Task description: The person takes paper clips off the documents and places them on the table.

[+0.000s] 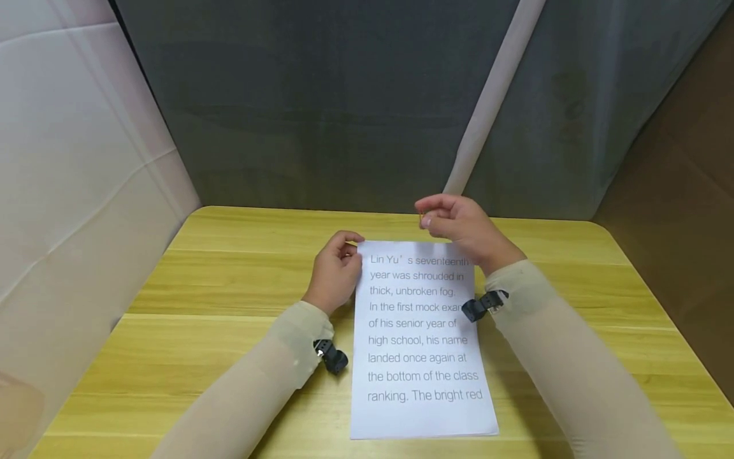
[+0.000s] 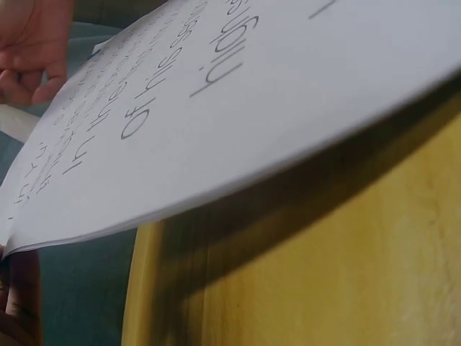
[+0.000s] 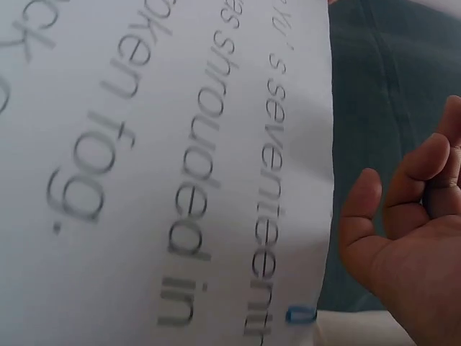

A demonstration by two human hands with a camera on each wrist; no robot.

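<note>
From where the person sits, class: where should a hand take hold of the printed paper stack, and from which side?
Probably the top left corner, from the left. The paper lies flat on the table, but that corner is already raised by the left hand, leaving a gap for fingers beneath. The top right edge carries a small blue clip.

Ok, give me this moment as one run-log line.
left hand: pinches paper stack top-left corner | right hand: pinches small clip above top edge | table: stack lies flat
</note>
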